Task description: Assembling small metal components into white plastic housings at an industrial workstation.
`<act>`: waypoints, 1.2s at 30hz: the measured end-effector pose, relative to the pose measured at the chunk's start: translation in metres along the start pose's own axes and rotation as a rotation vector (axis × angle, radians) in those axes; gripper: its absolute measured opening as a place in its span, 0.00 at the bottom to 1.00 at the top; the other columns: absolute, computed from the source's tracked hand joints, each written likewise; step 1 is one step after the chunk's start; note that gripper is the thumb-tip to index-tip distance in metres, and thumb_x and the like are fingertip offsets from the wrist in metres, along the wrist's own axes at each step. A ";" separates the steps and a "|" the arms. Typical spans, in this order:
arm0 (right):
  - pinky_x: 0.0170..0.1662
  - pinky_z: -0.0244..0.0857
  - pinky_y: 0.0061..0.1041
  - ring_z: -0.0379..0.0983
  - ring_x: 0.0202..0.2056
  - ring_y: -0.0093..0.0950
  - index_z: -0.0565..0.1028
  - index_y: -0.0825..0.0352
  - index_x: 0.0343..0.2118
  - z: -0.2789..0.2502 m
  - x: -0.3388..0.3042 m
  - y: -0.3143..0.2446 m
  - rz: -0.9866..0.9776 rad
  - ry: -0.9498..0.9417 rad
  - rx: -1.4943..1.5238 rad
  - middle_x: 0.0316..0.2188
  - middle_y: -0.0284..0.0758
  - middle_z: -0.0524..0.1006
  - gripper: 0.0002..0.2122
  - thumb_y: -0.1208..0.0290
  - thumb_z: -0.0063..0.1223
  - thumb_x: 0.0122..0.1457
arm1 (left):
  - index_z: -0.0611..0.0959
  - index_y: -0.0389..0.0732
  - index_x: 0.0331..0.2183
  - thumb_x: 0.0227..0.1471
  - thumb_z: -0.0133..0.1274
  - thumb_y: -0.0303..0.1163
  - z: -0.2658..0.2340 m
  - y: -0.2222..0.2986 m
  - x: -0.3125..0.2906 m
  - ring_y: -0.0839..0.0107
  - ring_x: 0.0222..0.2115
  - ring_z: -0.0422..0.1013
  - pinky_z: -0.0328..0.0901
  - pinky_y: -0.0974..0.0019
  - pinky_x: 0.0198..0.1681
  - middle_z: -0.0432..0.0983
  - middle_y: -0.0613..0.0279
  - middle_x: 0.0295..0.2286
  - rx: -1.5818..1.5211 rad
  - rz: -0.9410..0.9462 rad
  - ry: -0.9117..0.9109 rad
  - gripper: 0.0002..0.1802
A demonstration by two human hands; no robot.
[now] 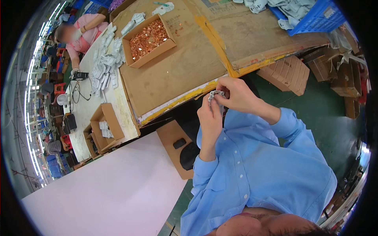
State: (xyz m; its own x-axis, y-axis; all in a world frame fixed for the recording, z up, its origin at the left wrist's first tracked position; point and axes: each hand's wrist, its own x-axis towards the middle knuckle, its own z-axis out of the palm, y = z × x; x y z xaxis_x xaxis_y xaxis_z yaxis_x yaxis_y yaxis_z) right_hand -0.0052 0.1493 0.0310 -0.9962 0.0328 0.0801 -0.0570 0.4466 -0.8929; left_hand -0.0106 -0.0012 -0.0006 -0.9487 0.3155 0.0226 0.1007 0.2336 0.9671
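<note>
In front of my chest, at the table's near edge, both hands hold a small pale grey plastic part [215, 94]. My left hand [210, 120] grips it from below, thumb and fingers closed on its lower portion. From the right, my right hand [236, 93] has its fingers bent over the upper end, pressed against it. Fingers cover much of the part, and any smaller piece in them is too small to make out. Beyond my hands, a cardboard box [156, 54] full of small copper-coloured metal pieces [149, 38] stands on the brown-covered table [181, 74].
A pile of pale plastic parts [108, 59] lies left of the copper box. A blue crate [321, 17] with similar parts stands far right. Open cardboard boxes [106, 126] sit on the left table. Across it sits another person [86, 31]. Cartons [287, 74] stand on the right.
</note>
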 end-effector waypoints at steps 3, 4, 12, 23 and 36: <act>0.28 0.66 0.33 0.73 0.25 0.38 0.70 0.69 0.26 0.002 0.001 0.002 -0.022 0.015 -0.013 0.21 0.41 0.74 0.08 0.73 0.57 0.49 | 0.77 0.35 0.42 0.63 0.40 0.32 -0.003 -0.006 0.001 0.80 0.21 0.71 0.64 0.75 0.23 0.74 0.64 0.22 -0.023 -0.042 -0.021 0.14; 0.28 0.66 0.33 0.73 0.25 0.37 0.70 0.69 0.27 0.003 0.000 0.002 -0.029 0.010 -0.022 0.21 0.40 0.74 0.08 0.73 0.58 0.49 | 0.77 0.35 0.42 0.63 0.40 0.32 -0.003 -0.007 0.000 0.80 0.21 0.71 0.64 0.75 0.23 0.74 0.64 0.22 -0.022 -0.044 -0.022 0.14; 0.29 0.66 0.27 0.72 0.24 0.30 0.71 0.70 0.28 -0.008 0.001 0.005 0.008 -0.044 0.076 0.21 0.37 0.73 0.07 0.75 0.58 0.48 | 0.76 0.33 0.40 0.60 0.43 0.28 -0.001 0.010 0.000 0.79 0.22 0.68 0.63 0.72 0.26 0.74 0.62 0.22 -0.145 -0.178 -0.060 0.11; 0.25 0.63 0.25 0.69 0.21 0.26 0.71 0.70 0.27 -0.017 0.003 0.002 0.022 -0.096 0.076 0.18 0.36 0.71 0.08 0.74 0.59 0.46 | 0.75 0.34 0.45 0.60 0.43 0.30 0.000 0.011 -0.002 0.81 0.25 0.71 0.66 0.76 0.27 0.76 0.64 0.27 -0.113 -0.101 -0.107 0.14; 0.25 0.62 0.25 0.68 0.20 0.26 0.69 0.69 0.27 -0.013 0.007 -0.004 0.019 -0.201 0.066 0.18 0.35 0.71 0.08 0.74 0.57 0.47 | 0.75 0.34 0.44 0.59 0.42 0.26 -0.007 0.012 -0.008 0.79 0.21 0.68 0.64 0.73 0.26 0.73 0.63 0.21 -0.135 -0.064 -0.071 0.13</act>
State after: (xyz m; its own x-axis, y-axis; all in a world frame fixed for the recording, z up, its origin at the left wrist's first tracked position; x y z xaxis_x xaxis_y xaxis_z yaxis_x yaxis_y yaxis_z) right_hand -0.0115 0.1599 0.0408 -0.9897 -0.1414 -0.0212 -0.0357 0.3880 -0.9210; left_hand -0.0038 -0.0072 0.0130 -0.9277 0.3695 -0.0533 -0.0047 0.1313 0.9913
